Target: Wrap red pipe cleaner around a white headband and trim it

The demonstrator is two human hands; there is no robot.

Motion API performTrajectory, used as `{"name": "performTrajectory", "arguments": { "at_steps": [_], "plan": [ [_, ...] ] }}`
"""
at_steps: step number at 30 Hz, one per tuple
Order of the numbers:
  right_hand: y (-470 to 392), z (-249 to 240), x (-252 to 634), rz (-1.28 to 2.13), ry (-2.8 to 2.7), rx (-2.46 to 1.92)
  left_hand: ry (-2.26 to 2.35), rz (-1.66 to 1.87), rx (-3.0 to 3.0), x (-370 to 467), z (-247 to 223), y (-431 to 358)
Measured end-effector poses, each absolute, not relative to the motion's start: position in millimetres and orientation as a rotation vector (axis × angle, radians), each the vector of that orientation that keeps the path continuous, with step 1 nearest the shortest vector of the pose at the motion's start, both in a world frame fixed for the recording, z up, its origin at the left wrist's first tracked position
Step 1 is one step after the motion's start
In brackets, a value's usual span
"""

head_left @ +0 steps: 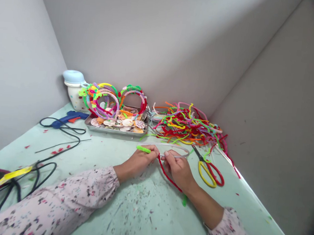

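A thin pale headband (185, 149) curves across behind both my hands, above the table. One end of it, wrapped in bright green pipe cleaner (143, 149), sticks out to the left of my left hand (142, 161), whose fingers are closed on the band. A red pipe cleaner (167, 175) starts between the hands and hangs down towards me past my right wrist. My right hand (177, 168) is closed, thumb and fingers pinching the headband just right of the red strand. A small green tip (184, 200) shows below the right wrist.
Scissors (208, 168) with yellow and red handles lie right of my hands. Behind are a metal tray (112, 130) of shells and wrapped headbands (106, 99), and a heap of pipe cleaners (189, 125). On the left are a blue glue gun (67, 118), black cable (76, 143) and white container (77, 95).
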State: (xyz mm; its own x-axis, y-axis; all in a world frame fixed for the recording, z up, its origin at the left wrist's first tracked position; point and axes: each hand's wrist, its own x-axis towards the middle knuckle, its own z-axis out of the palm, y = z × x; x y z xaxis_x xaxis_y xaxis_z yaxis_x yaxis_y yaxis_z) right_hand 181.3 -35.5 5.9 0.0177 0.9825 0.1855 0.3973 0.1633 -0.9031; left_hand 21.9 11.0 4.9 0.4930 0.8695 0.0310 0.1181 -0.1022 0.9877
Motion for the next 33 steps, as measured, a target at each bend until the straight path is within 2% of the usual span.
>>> {"name": "performTrajectory", "arguments": {
  "at_steps": [33],
  "plan": [
    [-32.7,3.7,182.5,0.819,-1.509,-1.430,0.881,0.746,1.537,19.6,-1.2,12.8]
  ]
}}
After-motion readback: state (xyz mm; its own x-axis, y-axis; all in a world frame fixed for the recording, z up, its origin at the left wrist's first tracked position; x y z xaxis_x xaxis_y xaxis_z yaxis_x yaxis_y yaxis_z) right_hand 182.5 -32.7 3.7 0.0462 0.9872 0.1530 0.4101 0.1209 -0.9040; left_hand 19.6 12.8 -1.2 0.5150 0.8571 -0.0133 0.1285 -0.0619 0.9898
